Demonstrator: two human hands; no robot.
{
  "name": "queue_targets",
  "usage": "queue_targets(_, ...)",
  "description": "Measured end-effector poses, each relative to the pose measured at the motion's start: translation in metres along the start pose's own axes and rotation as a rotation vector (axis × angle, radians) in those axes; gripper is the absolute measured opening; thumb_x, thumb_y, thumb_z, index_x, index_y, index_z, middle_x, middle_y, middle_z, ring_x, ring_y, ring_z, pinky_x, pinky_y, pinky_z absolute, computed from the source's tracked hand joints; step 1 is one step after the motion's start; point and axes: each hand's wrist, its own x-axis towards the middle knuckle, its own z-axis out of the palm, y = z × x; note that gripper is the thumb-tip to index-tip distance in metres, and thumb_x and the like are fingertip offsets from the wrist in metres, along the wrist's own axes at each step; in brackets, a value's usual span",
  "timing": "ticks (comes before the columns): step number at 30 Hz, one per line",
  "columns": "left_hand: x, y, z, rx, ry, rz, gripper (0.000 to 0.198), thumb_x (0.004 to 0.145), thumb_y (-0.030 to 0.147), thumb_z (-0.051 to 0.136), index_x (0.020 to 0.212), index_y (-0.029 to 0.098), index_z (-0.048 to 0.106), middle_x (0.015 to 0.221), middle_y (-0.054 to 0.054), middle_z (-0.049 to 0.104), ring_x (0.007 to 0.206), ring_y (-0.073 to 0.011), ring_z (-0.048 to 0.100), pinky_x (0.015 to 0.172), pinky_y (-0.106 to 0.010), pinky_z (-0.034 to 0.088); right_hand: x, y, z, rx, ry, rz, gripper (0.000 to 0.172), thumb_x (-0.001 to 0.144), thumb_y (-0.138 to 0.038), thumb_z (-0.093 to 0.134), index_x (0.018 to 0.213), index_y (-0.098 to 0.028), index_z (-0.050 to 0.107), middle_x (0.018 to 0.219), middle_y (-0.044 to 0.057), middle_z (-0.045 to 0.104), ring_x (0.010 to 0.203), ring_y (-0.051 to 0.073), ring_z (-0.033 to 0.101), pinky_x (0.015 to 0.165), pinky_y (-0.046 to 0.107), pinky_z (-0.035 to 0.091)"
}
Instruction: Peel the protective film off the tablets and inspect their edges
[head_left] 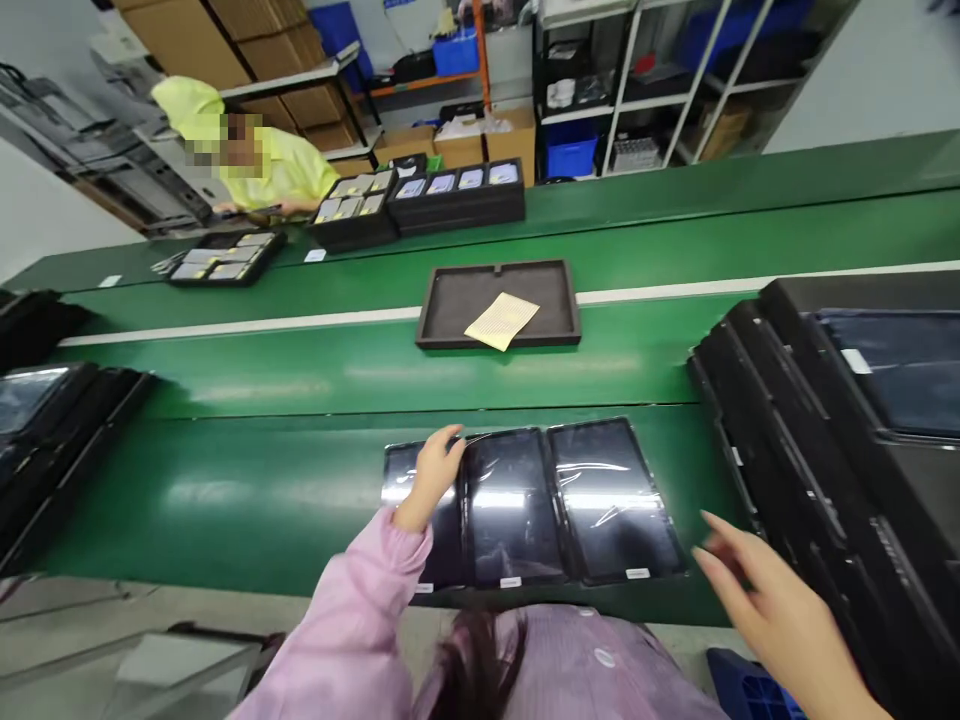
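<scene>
Three dark tablet-like screens in clear film lie side by side on the green bench: a left screen (431,540), a middle screen (514,510) and a right screen (615,500). Each has a small white label at its near edge. My left hand (435,470) is over the upper part of the left screen, thumb and fingers apart with nothing seen between them. Whether it touches the film I cannot tell. To the right of the screens, my right hand (772,600) hovers with thumb and fingertips apart, holding nothing visible.
A shallow dark tray (450,305) with a yellow lined sheet (504,320) sits ahead. Stacked black trays (795,430) rise at the right; more black trays (82,440) stand left. Across the bench, a person in yellow (289,165) is beside trays of packed items (457,205).
</scene>
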Motion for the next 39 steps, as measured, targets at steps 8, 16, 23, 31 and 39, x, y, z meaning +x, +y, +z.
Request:
queue_targets(8,-0.132,-0.143,0.001,-0.082,0.098,-0.309,0.034,0.075,0.026,0.046,0.104,0.019,0.064,0.131,-0.011,0.058,0.129,-0.0276,0.046,0.112,-0.044,0.032,0.119,-0.133,0.196,-0.162,-0.451,-0.391,0.029,0.090,-0.020,0.046,0.110,-0.019,0.066,0.102,0.008,0.068,0.101,0.022,0.058,0.090,0.035,0.046)
queue_targets(16,-0.136,-0.193,0.021,-0.578,0.170,-0.483,0.055,0.072,0.037,0.058,0.123,0.016,0.052,0.125,-0.016,0.059,0.108,-0.0253,0.059,0.095,-0.041,0.046,0.163,-0.184,0.288,-0.267,-0.454,-0.463,0.014,0.087,-0.021,0.058,0.089,-0.019,0.072,0.113,0.010,0.065,0.107,0.029,0.051,0.088,0.047,0.041)
queue_targets(23,-0.119,-0.212,0.027,-0.795,0.164,-0.407,0.089,0.067,0.042,0.071,0.143,0.028,0.027,0.147,-0.015,0.036,0.109,-0.0234,0.055,0.083,-0.036,0.050,0.060,-0.196,0.264,-0.251,-0.662,-0.953,0.022,0.082,-0.007,0.055,0.065,-0.018,0.064,0.075,0.005,0.069,0.077,0.020,0.060,0.094,0.042,0.041)
queue_targets(31,-0.122,-0.222,0.021,-0.730,0.074,-0.248,0.034,0.069,0.043,0.070,0.049,0.018,0.057,0.137,-0.009,0.050,0.121,-0.0312,0.051,0.102,-0.044,0.040,-0.001,-0.148,0.221,0.488,-0.434,-0.656,0.028,0.100,-0.020,0.030,0.106,-0.018,0.058,0.098,0.007,0.072,0.096,0.013,0.067,0.084,0.028,0.055)
queue_targets(39,-0.059,-0.201,0.006,-0.744,0.054,-0.360,0.048,0.069,0.031,0.070,0.114,0.021,0.058,0.115,-0.008,0.063,0.110,-0.0260,0.058,0.095,-0.044,0.046,0.014,-0.109,0.236,-0.058,-0.538,-1.351,0.033,0.093,-0.011,0.043,0.119,-0.020,0.061,0.124,0.006,0.063,0.118,0.018,0.056,0.103,0.037,0.046)
